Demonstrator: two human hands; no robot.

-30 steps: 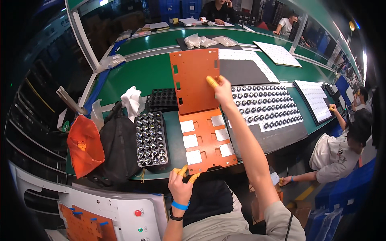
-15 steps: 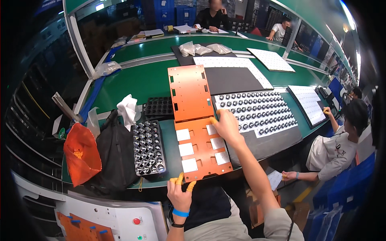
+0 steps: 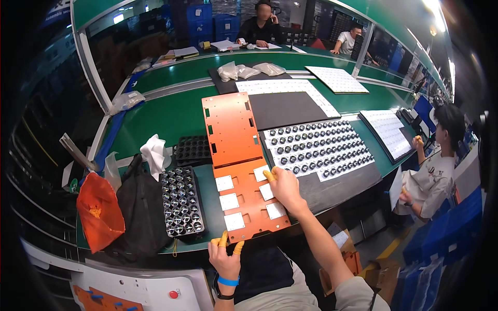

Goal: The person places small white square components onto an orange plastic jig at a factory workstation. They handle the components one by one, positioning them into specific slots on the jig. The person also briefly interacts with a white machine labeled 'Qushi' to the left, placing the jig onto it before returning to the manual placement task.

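An orange fixture (image 3: 247, 194) lies on the green bench in front of me, its orange perforated lid (image 3: 231, 127) folded back on the far side. Small white plates (image 3: 229, 201) sit in two columns on it. My right hand (image 3: 286, 191), in yellow finger cots, has bent fingers over the far right plate (image 3: 261, 173); anything pinched under the fingertips is hidden. At the fixture's near left corner is my left hand (image 3: 224, 262), also in yellow cots, thumb and fingers apart, a fingertip against the edge.
Left stands a black tray (image 3: 181, 202) of shiny round parts, beside a black bag (image 3: 140, 207) and an orange bag (image 3: 100, 212). Rows of round black parts cover a white board (image 3: 319, 147) on the right. A co-worker (image 3: 433, 171) holds a white sheet farther right.
My right hand has moved slightly toward me, from near the hinge onto the far right plate. The left hand stays at the near corner. The co-worker's white sheet is now raised higher.
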